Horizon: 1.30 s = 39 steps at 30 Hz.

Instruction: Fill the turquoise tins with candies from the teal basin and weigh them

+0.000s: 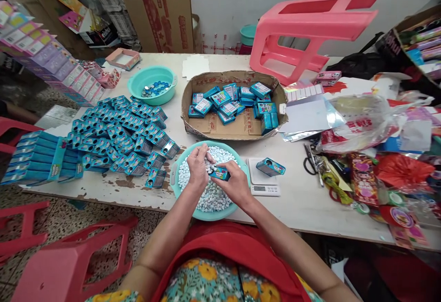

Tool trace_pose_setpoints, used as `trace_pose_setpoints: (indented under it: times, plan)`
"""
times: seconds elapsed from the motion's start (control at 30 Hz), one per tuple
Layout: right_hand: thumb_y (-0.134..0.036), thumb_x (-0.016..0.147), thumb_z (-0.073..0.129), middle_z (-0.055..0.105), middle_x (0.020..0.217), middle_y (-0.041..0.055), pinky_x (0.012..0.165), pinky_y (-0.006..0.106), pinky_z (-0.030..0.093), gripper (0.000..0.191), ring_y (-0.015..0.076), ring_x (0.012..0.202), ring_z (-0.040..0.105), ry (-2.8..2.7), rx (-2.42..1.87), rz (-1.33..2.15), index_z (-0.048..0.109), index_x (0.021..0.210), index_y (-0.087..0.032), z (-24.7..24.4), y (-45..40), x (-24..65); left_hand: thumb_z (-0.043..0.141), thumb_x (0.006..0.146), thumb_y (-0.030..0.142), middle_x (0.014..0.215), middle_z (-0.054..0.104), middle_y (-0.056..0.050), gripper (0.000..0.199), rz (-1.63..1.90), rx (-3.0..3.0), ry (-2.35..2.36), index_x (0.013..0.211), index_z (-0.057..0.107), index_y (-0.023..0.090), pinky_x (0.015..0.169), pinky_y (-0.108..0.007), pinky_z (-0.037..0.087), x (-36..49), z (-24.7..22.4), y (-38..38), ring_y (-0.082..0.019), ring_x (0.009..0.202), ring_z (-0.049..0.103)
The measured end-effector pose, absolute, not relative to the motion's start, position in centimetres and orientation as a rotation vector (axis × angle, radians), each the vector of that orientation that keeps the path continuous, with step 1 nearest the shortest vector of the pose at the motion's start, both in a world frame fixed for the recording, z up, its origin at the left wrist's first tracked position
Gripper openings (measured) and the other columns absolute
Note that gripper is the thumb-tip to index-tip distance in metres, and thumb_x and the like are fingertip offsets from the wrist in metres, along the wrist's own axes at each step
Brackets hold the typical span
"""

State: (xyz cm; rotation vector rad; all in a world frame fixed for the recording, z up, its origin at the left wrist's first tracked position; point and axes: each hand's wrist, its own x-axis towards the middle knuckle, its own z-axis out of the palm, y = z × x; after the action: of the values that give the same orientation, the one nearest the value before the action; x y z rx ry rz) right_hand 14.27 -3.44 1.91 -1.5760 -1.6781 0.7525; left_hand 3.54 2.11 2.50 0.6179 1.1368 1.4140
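A turquoise basin [174, 180] full of small white and pale-blue candy-like pellets [214, 202] stands at the table's front edge. Above it, my right hand [237, 183] grips a small blue printed box [220, 173] lying tilted on its side. My left hand [198, 166] is closed around some pellets close to the box's end; its fingertips partly hide them. Just right of the basin, a white digital scale [264, 190] carries another blue box [270, 167].
A cardboard tray [227, 131] with several blue boxes sits behind the basin. Many blue boxes [120, 127] are heaped at left, near stacked flat ones [34, 157]. Farther back are a turquoise bowl [151, 73] of small discs and a pink stool [275, 31]. Scissors [310, 162] and clutter lie right.
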Motion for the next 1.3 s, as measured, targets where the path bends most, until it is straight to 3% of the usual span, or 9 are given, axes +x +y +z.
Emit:
trace_pose_setpoints:
  times: [0.47, 0.83, 1.07, 1.17, 1.3]
  plan:
    - [-0.024, 0.068, 0.072, 0.061, 0.092, 0.0036, 0.078, 0.033, 0.048, 0.031, 0.0210, 0.087, 0.059, -1.612, -1.531, 0.767, 0.063, 0.098, -0.023, 2.1, -3.1, 14.0, 0.059, 0.079, 0.038, 0.053, 0.051, 0.003, 0.022, 1.378, 0.703, 1.054, 0.075, 0.056, 0.017, 0.055, -0.023, 0.042, 3.6, 3.2, 1.6, -0.010, 0.049, 0.052]
    - [-0.026, 0.070, 0.072, 0.062, 0.093, 0.0026, 0.081, 0.035, 0.047, 0.031, 0.0205, 0.091, 0.058, -1.512, -1.426, 0.846, 0.064, 0.100, -0.026, 2.6, -4.2, 14.4, 0.058, 0.080, 0.040, 0.051, 0.047, 0.004, 0.021, 1.384, 0.658, 1.002, 0.078, 0.058, 0.018, 0.051, -0.023, 0.041, 4.0, 5.2, 0.2, -0.009, 0.045, 0.048]
    - [-0.031, 0.067, 0.076, 0.061, 0.092, 0.0021, 0.083, 0.035, 0.047, 0.032, 0.0204, 0.091, 0.058, -1.390, -1.393, 0.960, 0.064, 0.096, -0.024, 1.4, -5.6, 16.3, 0.052, 0.082, 0.046, 0.054, 0.046, 0.004, 0.026, 1.388, 0.704, 0.978, 0.084, 0.057, 0.020, 0.056, -0.026, 0.044, 3.2, 3.2, 1.6, -0.011, 0.047, 0.048]
    - [-0.034, 0.068, 0.076, 0.060, 0.096, 0.0034, 0.082, 0.035, 0.048, 0.035, 0.0209, 0.093, 0.058, -1.333, -1.385, 0.963, 0.063, 0.098, -0.025, 1.8, -7.3, 18.3, 0.051, 0.081, 0.049, 0.062, 0.053, 0.001, 0.029, 1.335, 0.934, 1.206, 0.082, 0.060, 0.021, 0.067, -0.030, 0.046, 2.7, -0.1, 3.4, -0.015, 0.060, 0.053]
    - [-0.037, 0.069, 0.074, 0.060, 0.094, 0.0041, 0.079, 0.035, 0.050, 0.033, 0.0211, 0.089, 0.059, -1.331, -1.467, 0.919, 0.064, 0.099, -0.025, 2.1, -8.7, 20.2, 0.058, 0.078, 0.042, 0.097, 0.062, -0.007, 0.022, 0.897, 1.596, 1.436, 0.083, 0.065, 0.022, 0.093, -0.037, 0.036, 3.8, -5.2, 4.3, -0.024, 0.098, 0.052]
